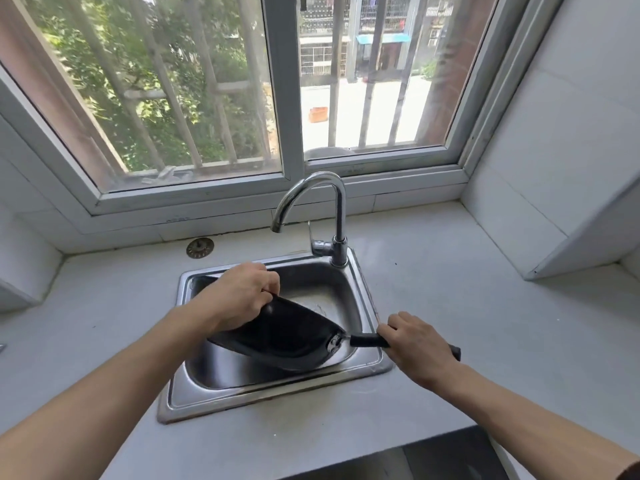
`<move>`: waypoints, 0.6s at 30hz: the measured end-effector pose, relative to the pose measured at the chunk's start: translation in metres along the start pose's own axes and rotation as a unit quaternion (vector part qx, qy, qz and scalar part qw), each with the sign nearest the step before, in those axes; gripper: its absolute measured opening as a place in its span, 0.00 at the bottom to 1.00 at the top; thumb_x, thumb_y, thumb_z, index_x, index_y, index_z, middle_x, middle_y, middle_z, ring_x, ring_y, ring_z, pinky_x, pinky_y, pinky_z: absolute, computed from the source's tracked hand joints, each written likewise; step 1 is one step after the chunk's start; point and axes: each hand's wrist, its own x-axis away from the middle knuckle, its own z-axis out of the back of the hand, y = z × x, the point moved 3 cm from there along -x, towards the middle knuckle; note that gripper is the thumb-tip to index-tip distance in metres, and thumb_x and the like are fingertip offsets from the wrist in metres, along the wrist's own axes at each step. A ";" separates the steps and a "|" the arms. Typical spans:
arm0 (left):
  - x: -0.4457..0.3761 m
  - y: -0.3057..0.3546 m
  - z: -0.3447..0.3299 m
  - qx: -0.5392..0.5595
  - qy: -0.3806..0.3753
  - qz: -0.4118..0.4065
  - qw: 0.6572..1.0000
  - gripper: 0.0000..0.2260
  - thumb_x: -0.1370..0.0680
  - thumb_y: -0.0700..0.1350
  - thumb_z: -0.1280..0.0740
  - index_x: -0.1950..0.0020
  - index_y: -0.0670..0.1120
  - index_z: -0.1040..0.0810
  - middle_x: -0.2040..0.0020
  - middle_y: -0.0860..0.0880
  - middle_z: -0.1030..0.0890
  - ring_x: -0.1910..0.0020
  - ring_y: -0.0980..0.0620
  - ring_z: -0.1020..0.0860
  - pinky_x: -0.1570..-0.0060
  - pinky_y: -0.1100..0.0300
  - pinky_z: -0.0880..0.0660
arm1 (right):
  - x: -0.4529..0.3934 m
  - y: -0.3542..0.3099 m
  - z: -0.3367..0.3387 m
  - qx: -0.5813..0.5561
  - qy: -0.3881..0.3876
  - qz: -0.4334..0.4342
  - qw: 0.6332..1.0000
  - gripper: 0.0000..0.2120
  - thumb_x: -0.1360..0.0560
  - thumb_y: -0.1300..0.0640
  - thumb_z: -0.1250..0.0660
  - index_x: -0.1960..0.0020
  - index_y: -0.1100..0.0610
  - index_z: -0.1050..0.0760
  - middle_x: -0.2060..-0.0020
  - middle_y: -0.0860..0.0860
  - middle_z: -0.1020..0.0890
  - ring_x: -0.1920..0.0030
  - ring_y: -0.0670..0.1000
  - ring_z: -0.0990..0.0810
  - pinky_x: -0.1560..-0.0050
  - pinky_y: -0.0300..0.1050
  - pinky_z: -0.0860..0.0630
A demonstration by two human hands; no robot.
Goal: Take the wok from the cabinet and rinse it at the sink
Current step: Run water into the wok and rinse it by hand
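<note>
The black wok [284,336] is tipped on its side in the metal sink [266,396]. The left hand [239,292] grips its top rim. The right hand [412,344] is wrapped around its black handle [365,340].

Home kitchen. Stainless sink [273,393] set into a pale tabletop [450,289] mid-frame, chrome gooseneck faucet [325,209] behind it, loose drain strainer [200,248] left of that. White tiled walls, barred sliding window [287,98] across the top, residential buildings outside.
</note>
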 end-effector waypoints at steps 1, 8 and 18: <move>-0.002 0.003 0.006 -0.010 -0.006 -0.001 1.000 0.05 0.22 0.43 0.35 0.55 0.53 0.22 0.55 0.53 0.26 0.52 0.51 0.27 0.48 0.53 0.28 | 0.001 0.001 -0.001 -0.020 -0.007 -0.008 1.000 0.08 0.33 0.59 0.25 0.58 0.55 0.23 0.64 0.51 0.22 0.63 0.53 0.24 0.67 0.44 0.27; -0.004 0.019 0.022 -0.049 -0.020 0.001 0.999 0.05 0.22 0.45 0.36 0.55 0.54 0.23 0.55 0.54 0.26 0.52 0.50 0.27 0.49 0.51 0.27 | 0.001 0.010 -0.002 -0.068 -0.016 -0.021 0.997 0.06 0.24 0.54 0.34 0.49 0.55 0.24 0.54 0.50 0.23 0.52 0.53 0.26 0.55 0.45 0.29; -0.006 0.031 0.036 -0.072 -0.053 0.006 0.996 0.05 0.23 0.44 0.36 0.57 0.55 0.25 0.57 0.57 0.27 0.53 0.51 0.28 0.49 0.52 0.28 | 0.006 0.009 -0.004 -0.106 0.005 -0.025 0.994 0.05 0.25 0.54 0.35 0.51 0.53 0.25 0.57 0.49 0.23 0.55 0.52 0.27 0.58 0.42 0.33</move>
